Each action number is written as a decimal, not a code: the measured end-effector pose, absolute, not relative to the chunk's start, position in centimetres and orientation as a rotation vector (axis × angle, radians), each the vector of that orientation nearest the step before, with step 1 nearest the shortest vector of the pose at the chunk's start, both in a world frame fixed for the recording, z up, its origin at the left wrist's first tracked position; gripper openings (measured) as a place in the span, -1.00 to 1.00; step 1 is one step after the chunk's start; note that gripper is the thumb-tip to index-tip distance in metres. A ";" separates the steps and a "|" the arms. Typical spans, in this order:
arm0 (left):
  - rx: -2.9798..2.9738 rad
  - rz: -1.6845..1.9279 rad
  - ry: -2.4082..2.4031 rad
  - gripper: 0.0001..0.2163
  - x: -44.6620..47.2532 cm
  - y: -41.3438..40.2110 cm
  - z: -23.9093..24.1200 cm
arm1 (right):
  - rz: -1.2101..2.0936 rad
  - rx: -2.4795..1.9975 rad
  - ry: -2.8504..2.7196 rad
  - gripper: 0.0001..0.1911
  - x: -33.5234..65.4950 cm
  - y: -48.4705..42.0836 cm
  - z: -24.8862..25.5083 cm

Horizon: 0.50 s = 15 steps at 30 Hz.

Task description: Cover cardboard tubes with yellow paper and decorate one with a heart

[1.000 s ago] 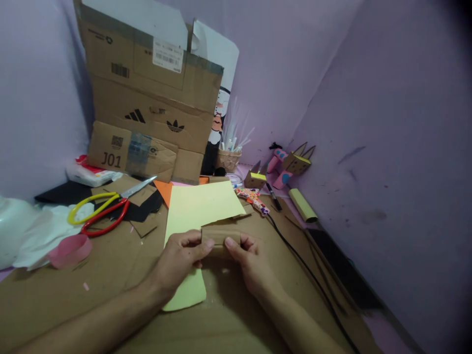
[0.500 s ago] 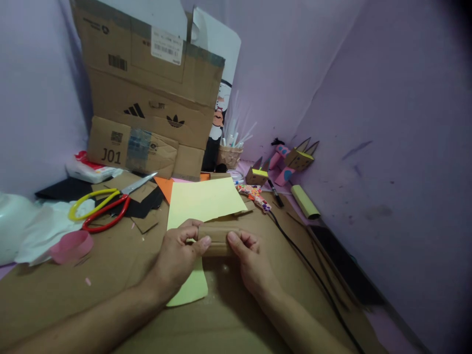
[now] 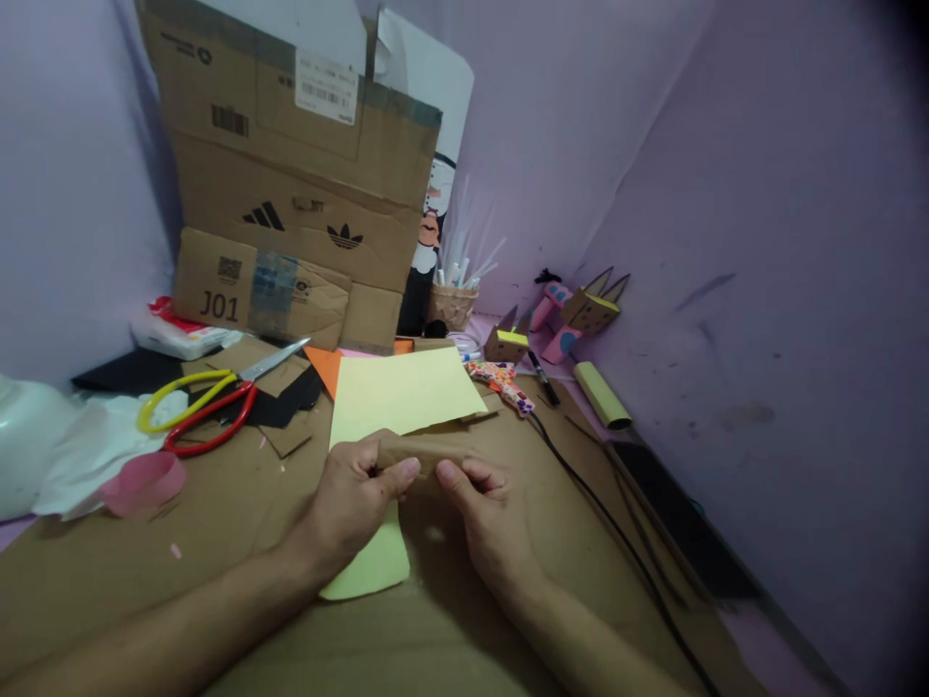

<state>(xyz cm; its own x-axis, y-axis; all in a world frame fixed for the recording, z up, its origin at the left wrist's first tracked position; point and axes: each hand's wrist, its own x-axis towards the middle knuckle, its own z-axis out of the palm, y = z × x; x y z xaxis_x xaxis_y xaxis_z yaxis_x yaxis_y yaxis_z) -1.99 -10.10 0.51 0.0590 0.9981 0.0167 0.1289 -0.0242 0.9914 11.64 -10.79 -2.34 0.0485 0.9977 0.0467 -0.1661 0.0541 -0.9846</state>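
Note:
A small piece of brown cardboard is held up between my two hands, above the table covering. My left hand pinches its left end, thumb on the near side. At the other end my right hand grips it the same way, and the two thumb tips are close together. The fingers behind the cardboard are partly hidden. Beneath and beyond my hands lies a pale yellow sheet, with a strip of it reaching toward me under my left hand.
Scissors with yellow and red handles lie left, near a pink paper ring. A patterned glue gun trails a black cord along the right. Large cardboard boxes stand behind; a yellow tube lies by the right wall.
The cardboard has tilted and curled, so less of its near face shows. My right thumb has moved left, closer to the left thumb.

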 end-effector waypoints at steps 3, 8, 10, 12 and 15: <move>1.362 1.145 1.262 -0.80 -1.9 -10.1 0.6 | 1.274 -1.082 -1.043 -0.79 11.5 -10.8 -2.6; 1.385 1.143 1.217 -0.90 -1.5 -10.1 0.6 | 1.388 -1.015 -1.017 -0.80 11.4 -10.9 -2.7; 1.389 1.142 1.219 -0.90 -1.4 -10.2 0.7 | 1.361 -1.012 -0.993 -0.80 11.3 -11.0 -2.7; 1.389 1.138 1.227 -0.90 -1.3 -10.3 0.8 | 1.320 -1.051 -0.985 -0.81 11.3 -11.0 -2.6; 1.353 1.131 1.240 -0.89 -1.5 -10.2 0.7 | 1.298 -1.106 -0.974 -0.81 11.4 -10.9 -2.5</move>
<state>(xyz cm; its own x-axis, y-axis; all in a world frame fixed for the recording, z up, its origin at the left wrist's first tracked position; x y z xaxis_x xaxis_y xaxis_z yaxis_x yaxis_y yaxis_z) -1.45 -10.25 0.70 0.0593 0.9977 0.0315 0.1235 -0.0386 0.9916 11.41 -10.94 -2.49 0.0556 0.9968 -0.0566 -0.2240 -0.0428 -0.9736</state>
